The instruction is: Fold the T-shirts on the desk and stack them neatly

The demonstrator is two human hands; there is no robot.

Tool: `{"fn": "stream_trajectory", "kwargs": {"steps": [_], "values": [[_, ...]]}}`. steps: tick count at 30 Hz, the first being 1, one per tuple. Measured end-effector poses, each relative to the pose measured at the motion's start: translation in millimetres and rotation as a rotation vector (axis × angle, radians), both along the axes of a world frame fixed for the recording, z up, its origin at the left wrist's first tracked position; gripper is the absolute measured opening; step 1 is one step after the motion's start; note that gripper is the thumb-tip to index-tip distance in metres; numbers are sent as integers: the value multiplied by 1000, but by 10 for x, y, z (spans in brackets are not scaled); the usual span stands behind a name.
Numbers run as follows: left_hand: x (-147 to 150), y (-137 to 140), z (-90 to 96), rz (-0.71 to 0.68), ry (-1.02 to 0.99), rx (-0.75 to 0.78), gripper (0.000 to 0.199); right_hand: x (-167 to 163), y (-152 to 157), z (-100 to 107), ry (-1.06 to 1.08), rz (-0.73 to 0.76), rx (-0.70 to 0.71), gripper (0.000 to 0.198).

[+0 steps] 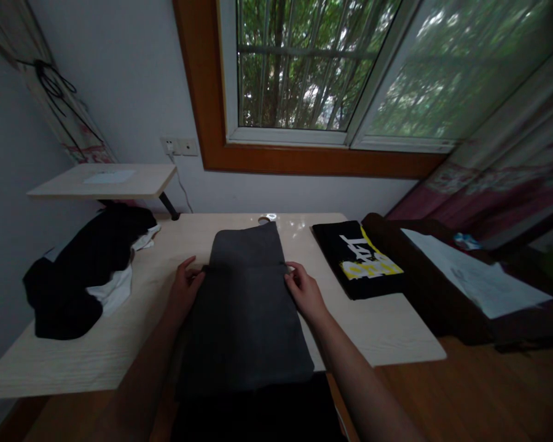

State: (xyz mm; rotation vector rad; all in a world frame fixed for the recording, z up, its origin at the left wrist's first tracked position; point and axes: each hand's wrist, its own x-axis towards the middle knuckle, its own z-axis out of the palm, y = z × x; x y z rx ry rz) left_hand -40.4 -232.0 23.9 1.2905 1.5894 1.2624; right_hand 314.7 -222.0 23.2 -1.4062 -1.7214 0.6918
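And here we are at the pale table (pixel 387 328), with the grey cloth (pixel 249 325) stretched lengthwise down the middle, its near end hanging at the table's near edge! A crease runs across it toward the far end, and both hands are right there.

The left hand (pixel 184 288) is on the left edge, thumb and fingertips drawn close together, pinching the cloth at the crease. Over on the right edge, the right hand (pixel 304 290) mirrors it: thumb and forefinger nearly together on the fabric, other fingers loosely curled.

Look left: a rumpled black garment (pixel 78 276) lies in a heap, white fabric (pixel 113 291) poking out on its right side, with a raised shelf (pixel 152 178) behind. To the right sits a folded black garment (pixel 336 245) with a white and yellow print, lying flat, well apart from the right hand. Farther right, a pale sheet (pixel 474 273) rests on a dark brown surface. And beyond the table's far edge, a window (pixel 299 80) full of greenery!
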Motion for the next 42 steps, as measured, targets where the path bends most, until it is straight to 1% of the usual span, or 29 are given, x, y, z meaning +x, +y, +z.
{"fn": "stream_trajectory", "kwargs": {"steps": [3,7,11,15,19,24,27,30,33,37,42], "values": [[2,-3,21,-17,-4,-8,70,4,0,12,-19,22,25,36],[11,-1,62,-6,18,-24,72,13,1,23,-21,107,110,33],[43,-29,125,3,76,-22,67,9,-5,45,-30,138,111,32],[71,-73,158,-45,87,-20,64,-8,-11,64,-21,143,95,31],[62,-88,113,-82,172,-8,58,-14,-16,67,-4,143,100,31],[47,-66,52,-72,300,8,60,-5,-17,49,-24,119,136,32],[58,-55,73,-57,365,8,64,-3,-9,33,-81,52,162,35],[66,-51,105,-82,401,13,69,-7,-2,27,-117,0,136,45],[58,-58,119,-121,405,0,72,-14,3,30,-140,9,102,50],[22,-97,138,-164,427,-6,75,-18,8,35,-170,20,114,52],[-29,-148,176,-220,489,-16,73,-20,3,31,-179,23,102,49]]}}
